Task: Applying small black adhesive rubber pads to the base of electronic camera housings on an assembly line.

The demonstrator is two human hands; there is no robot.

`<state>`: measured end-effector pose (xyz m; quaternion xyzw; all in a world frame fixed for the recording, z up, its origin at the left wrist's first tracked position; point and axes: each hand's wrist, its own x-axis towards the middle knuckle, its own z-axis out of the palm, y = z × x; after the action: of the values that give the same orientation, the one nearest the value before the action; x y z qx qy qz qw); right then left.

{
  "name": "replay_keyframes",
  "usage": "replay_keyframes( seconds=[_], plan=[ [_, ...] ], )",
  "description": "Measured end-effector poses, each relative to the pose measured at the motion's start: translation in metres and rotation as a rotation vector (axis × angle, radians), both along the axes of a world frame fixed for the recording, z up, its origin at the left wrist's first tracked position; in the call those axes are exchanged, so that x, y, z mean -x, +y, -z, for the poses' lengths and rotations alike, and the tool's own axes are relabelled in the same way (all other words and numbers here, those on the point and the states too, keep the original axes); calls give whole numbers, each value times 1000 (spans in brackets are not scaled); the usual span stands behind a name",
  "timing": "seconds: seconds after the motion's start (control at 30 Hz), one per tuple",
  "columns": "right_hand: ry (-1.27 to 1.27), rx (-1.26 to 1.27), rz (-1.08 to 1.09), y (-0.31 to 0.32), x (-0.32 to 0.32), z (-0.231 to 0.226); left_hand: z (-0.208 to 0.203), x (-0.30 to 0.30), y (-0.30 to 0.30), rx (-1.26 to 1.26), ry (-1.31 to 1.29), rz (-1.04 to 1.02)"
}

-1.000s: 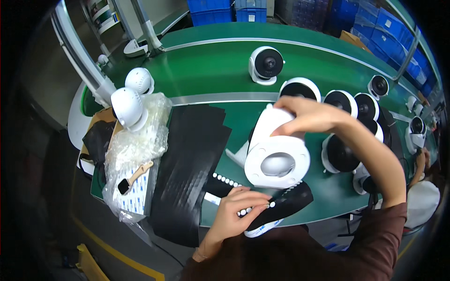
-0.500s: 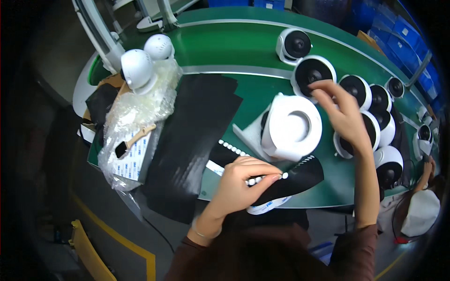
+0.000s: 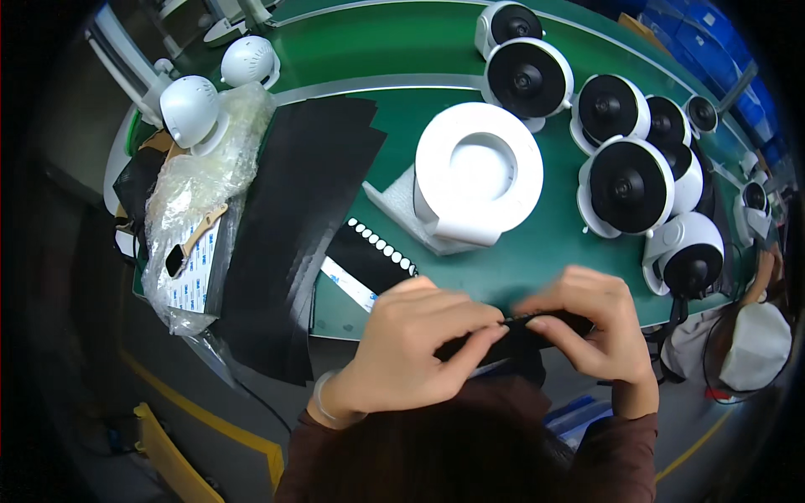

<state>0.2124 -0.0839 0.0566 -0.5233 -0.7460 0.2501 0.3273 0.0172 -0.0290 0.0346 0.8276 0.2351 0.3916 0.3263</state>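
Green table [image 3: 470, 281] spans the work area in front of you. Stack of black sheets [image 3: 293, 201] lies left of centre, its lower end reaching past the table's near edge. Crumpled clear plastic bag [image 3: 205, 172] sits left of the stack. White ring-shaped housing [image 3: 432, 159] lies near the table's middle, round opening up, with white foam [image 3: 401, 205] at its lower left side. Black-faced camera [image 3: 625, 186] stands on your right, close among others of its kind. Your left hand [image 3: 415, 344] is closed in a pinch, thumb against fingers, on the black strip [image 3: 516, 340]. Your right hand [image 3: 591, 323] pinches the same strip just beside it; the fingers are blurred. Strip is at the table's near edge, in front of your body, below the housing. Dotted black piece [image 3: 356, 253] lies left of your left hand; cannot tell whether it joins the strip. Watch [image 3: 175, 260] with tan band rests on the bagged bundle. White dots [image 3: 381, 244] run in a row along the piece's upper edge.
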Motion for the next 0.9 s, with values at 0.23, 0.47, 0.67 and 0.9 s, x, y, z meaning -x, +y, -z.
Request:
replay_keyframes(
  seconds=[0.23, 0.47, 0.67, 0.9],
  plan=[
    [-168, -335, 19, 1, 8, 2, -1, -6, 3, 60, 27, 33],
    [-145, -337, 54, 1, 9, 3, 3, -6, 6, 79, -10, 56],
    [-138, -282, 50, 6, 7, 0, 5, -6, 7, 54, -12, 56],
    [-221, -327, -33, 15, 10, -3, 7, -4, 8, 42, 3, 0]
  ],
)
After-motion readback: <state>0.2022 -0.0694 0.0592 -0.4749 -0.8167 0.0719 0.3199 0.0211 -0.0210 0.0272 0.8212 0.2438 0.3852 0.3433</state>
